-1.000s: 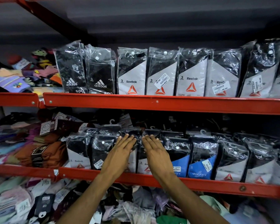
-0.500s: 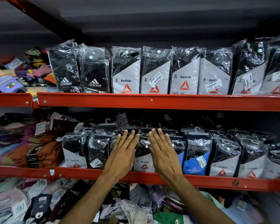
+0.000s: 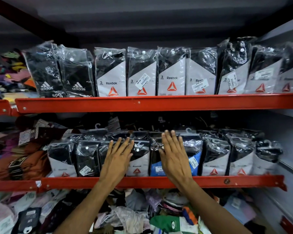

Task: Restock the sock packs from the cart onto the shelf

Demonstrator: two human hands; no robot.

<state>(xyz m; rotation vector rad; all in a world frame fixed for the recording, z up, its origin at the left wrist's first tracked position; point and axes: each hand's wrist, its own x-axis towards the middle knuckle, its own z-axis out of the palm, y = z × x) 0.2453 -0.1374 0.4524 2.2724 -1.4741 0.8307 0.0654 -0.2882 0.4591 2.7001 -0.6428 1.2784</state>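
Observation:
A row of plastic-wrapped sock packs stands along the middle red shelf point(image 3: 159, 182). My left hand point(image 3: 118, 159) lies flat, fingers spread, against the front of a pack just left of a Reebok pack point(image 3: 139, 164). My right hand point(image 3: 174, 156) presses flat on a blue Jockey pack point(image 3: 195, 159). Neither hand grips anything. The upper shelf point(image 3: 159, 103) holds two black Adidas packs point(image 3: 61, 73) and several grey Reebok packs point(image 3: 172, 73), all upright. No cart is in view.
Loose folded socks and orange-brown garments point(image 3: 22, 162) are piled on the left of both shelves. Below the middle shelf lies a jumble of mixed socks and packets point(image 3: 125, 215). A grey side wall point(image 3: 289, 149) closes the shelves on the right.
Both hands have slid apart along the middle row, the right one moving right onto the blue pack. The Reebok pack between them now shows.

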